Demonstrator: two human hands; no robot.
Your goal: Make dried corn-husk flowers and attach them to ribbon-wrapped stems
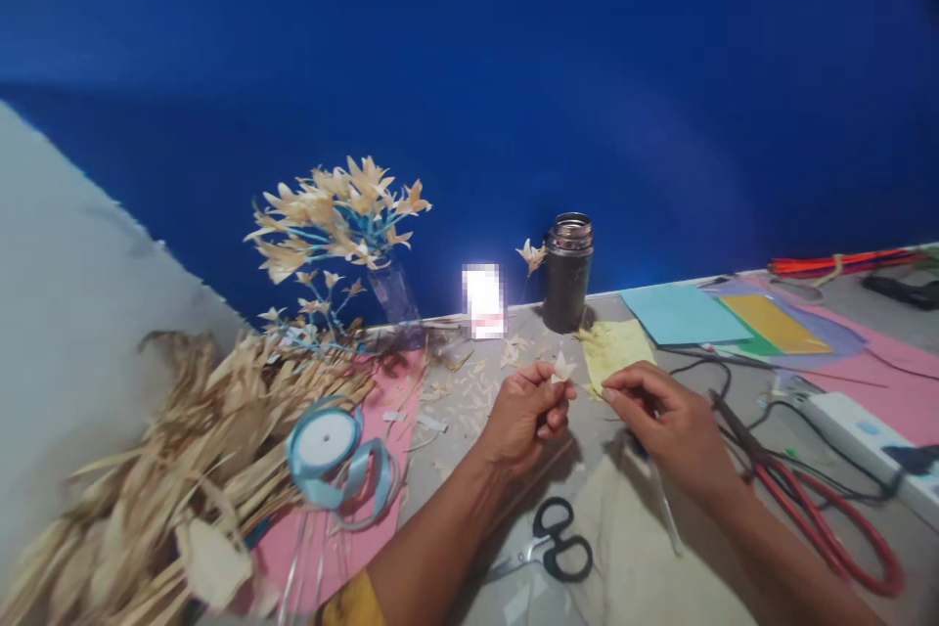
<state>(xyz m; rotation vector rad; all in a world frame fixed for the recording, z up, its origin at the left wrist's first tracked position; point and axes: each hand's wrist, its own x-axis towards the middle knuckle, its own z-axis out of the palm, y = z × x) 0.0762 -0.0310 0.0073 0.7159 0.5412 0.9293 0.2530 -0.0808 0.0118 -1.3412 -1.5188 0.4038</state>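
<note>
My left hand (pixel 526 414) pinches a small pale husk flower (pixel 562 368), its pointed petals facing up above the fingertips. To its right, my right hand (pixel 664 416) has thumb and forefinger pressed together, close to the flower's base. What sits in that pinch is too small to make out. Below the two hands lie black-handled scissors (pixel 561 540). A yellow paper sheet (pixel 620 352) lies just beyond the fingers, and husk scraps (pixel 469 386) are scattered left of my left hand.
Dried husks (pixel 161 469) and a blue ribbon roll (pixel 323 440) fill the left side. Behind stand a vase (pixel 394 298) of husk flowers (pixel 337 205) and a dark flask (pixel 567 279). Rightward lie red-handled shears (pixel 828 518), coloured sheets (pixel 686 313) and a power strip (pixel 866 435).
</note>
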